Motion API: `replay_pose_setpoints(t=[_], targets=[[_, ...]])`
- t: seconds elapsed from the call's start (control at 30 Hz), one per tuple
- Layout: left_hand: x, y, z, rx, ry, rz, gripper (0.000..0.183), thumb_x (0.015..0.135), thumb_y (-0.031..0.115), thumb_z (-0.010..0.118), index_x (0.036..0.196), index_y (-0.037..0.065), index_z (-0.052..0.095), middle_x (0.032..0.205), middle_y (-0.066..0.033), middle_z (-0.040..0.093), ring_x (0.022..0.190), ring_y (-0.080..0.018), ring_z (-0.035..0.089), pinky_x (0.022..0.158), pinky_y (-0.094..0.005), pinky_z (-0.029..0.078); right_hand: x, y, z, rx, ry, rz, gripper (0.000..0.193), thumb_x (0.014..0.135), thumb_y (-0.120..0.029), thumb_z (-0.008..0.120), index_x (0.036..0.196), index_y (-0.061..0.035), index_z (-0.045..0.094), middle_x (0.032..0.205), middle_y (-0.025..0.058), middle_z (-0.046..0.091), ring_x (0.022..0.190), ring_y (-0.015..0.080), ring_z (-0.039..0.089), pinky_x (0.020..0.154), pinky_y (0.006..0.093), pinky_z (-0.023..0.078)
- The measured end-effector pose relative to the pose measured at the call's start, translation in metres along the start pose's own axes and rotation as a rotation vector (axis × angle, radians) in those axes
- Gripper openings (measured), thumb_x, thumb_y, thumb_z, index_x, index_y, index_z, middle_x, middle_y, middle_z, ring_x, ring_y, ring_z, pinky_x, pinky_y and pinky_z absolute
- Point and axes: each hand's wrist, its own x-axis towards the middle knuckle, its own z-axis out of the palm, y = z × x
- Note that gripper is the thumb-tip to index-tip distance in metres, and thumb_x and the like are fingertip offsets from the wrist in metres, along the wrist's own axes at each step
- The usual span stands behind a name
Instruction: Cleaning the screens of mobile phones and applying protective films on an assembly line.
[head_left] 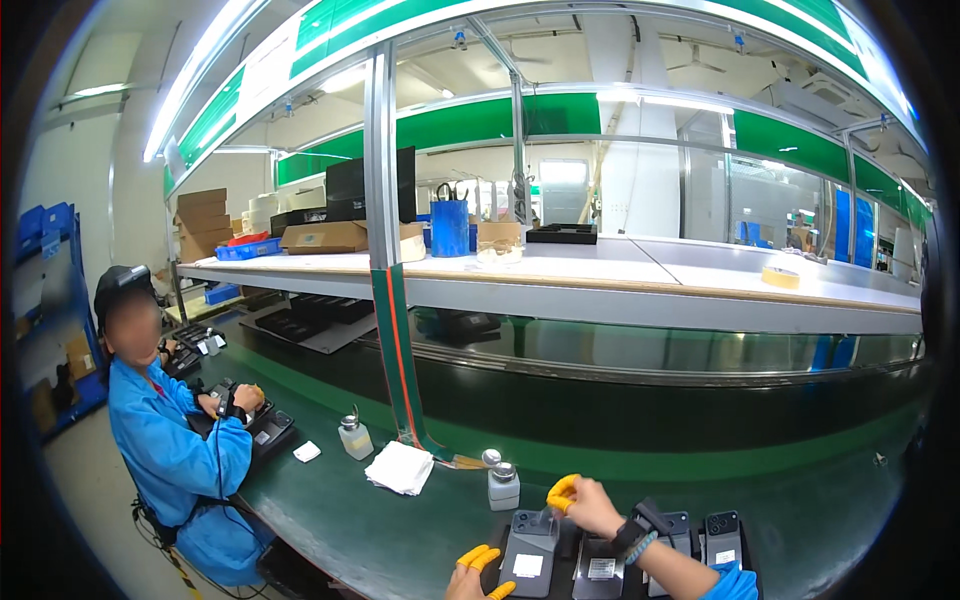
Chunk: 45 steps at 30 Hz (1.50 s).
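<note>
A dark grey phone (528, 555) lies back up before me, with a camera block at its top and a white label low on its back. My left hand (474, 578), in yellow finger cots, is open at the phone's left edge, fingers apart. Over the phone's upper right corner, my right hand (590, 508) is closed in a pinch, also with yellow cots. Something thin and translucent shows under its fingertips, too small to name. Beneath my right forearm are a dark phone with a printed label (600, 568) and another grey phone (722, 538) in a black tray.
Two pump bottles (504, 488) (354, 438) and a stack of white wipes (400, 468) stand beyond the phones. A metal post (383, 200) rises at the table's far side, below a white shelf (620, 262). At left, a person in blue (180, 430) handles devices.
</note>
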Motion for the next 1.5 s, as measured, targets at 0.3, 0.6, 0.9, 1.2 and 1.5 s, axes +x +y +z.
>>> replay_pose_setpoints(t=[0.3, 0.6, 0.9, 1.2, 1.5], targets=[[0.004, 0.003, -0.001, -0.012, 0.022, 0.045, 0.059, 0.07, 0.011, 0.076, 0.123, 0.005, 0.05, 0.129, -0.0169, 0.045, 0.119, -0.0333, 0.045, 0.101, -0.0378, 0.039, 0.067, -0.003, -0.048, 0.214, 0.256, 0.056, 0.012, 0.084, -0.006, 0.061, 0.093, 0.0018, 0.06, 0.081, 0.0096, 0.067, 0.07, 0.0166, 0.067, 0.058, 0.0276, 0.055], [0.001, 0.018, -0.011, 0.082, 0.065, 0.017, 0.042, 0.077, 0.013, 0.071, 0.116, 0.006, 0.057, 0.128, -0.0137, 0.05, 0.118, -0.0314, 0.045, 0.1, -0.0396, 0.035, -0.041, -0.064, -0.056, 0.022, 0.336, -0.265, 0.014, 0.085, -0.006, 0.065, 0.096, 0.0003, 0.06, 0.092, 0.0082, 0.067, 0.083, 0.015, 0.065, 0.07, 0.0267, 0.052], [-0.012, 0.056, 0.006, -0.384, 0.144, -0.131, 0.036, 0.095, 0.017, 0.051, 0.129, 0.005, 0.05, 0.13, -0.0116, 0.052, 0.115, -0.0241, 0.052, 0.094, -0.0331, 0.045, -0.11, -0.079, -0.029, -0.218, 0.188, -0.592, 0.016, 0.084, -0.004, 0.064, 0.1, -0.001, 0.061, 0.101, 0.0072, 0.065, 0.09, 0.0161, 0.063, 0.08, 0.0294, 0.051], [-0.013, 0.091, 0.009, -1.172, 0.254, -0.516, 0.042, 0.098, 0.014, 0.045, 0.137, 0.006, 0.035, 0.127, -0.0135, 0.052, 0.107, -0.0214, 0.057, 0.081, -0.03, 0.052, -0.174, -0.075, 0.016, -0.268, -0.314, -0.766, 0.027, 0.082, -0.013, 0.059, 0.108, -0.0058, 0.058, 0.118, 0.0137, 0.055, 0.108, 0.0299, 0.053, 0.09, 0.0385, 0.043], [-0.009, 0.055, 0.01, -0.818, 0.186, -0.396, 0.039, 0.1, 0.014, 0.039, 0.138, 0.007, 0.033, 0.126, -0.0136, 0.053, 0.105, -0.0194, 0.057, 0.076, -0.0287, 0.054, -0.137, -0.012, -0.042, -0.406, -0.432, -0.455, 0.026, 0.08, -0.015, 0.064, 0.106, -0.0107, 0.061, 0.094, 0.0121, 0.054, 0.089, 0.0311, 0.054, 0.079, 0.0398, 0.044]])
